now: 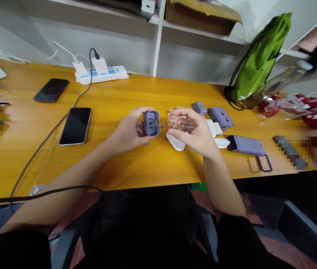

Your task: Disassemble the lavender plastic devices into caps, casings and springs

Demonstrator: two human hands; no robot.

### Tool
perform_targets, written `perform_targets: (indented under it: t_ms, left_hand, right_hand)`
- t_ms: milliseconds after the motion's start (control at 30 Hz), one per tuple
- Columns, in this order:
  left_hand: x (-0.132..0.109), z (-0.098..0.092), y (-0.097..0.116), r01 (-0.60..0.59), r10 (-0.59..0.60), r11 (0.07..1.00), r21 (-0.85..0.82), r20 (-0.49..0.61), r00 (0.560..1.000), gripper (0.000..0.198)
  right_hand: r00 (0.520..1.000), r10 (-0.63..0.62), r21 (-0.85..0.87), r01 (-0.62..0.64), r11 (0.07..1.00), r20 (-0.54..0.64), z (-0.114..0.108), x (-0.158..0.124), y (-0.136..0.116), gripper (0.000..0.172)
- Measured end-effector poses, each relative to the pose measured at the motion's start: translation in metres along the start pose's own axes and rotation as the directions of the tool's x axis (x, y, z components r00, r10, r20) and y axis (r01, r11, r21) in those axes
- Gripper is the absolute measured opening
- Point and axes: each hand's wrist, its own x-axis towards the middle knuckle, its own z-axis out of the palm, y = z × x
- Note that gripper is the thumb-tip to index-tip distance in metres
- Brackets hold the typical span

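Observation:
My left hand (130, 130) is closed round a purple-grey plastic housing (153, 130), whose hollow open end faces right. A thin coil spring (164, 124) runs between the housing and my right hand (193, 130). The fingers of that hand are curled round a transparent plastic piece (185, 123) with what looks like more of the coil inside. Just below it, a white rounded part (176, 142) lies on the wooden table (136, 168). To the right of my right hand are a white piece (221, 142) and a longer purple-grey casing (246, 145).
Behind the right hand sit a small purple-grey block (200, 107) and a purple-grey plate (221, 117). A dark frame (264, 163) lies near the front edge. Two phones (75, 126), a cable (71, 106) and a power strip (102, 74) occupy the left. A green bag (261, 59) leans right.

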Motion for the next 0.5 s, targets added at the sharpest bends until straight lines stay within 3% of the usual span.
perform_targets:
  t_ms: [200, 500]
  left_hand:
    - [-0.002, 0.012, 0.003, -0.028, 0.029, 0.999, 0.016, -0.068, 0.997, 0.078]
    - [-0.008, 0.030, -0.007, -0.102, 0.099, 0.995, -0.008, -0.172, 0.980, 0.071]
  right_hand:
    - [0.975, 0.142, 0.214, -0.178, 0.960, 0.172, 0.019, 0.003, 0.027, 0.052]
    - [0.983, 0.173, 0.181, -0.160, 0.970, -0.057, 0.055, 0.003, 0.031, 0.048]
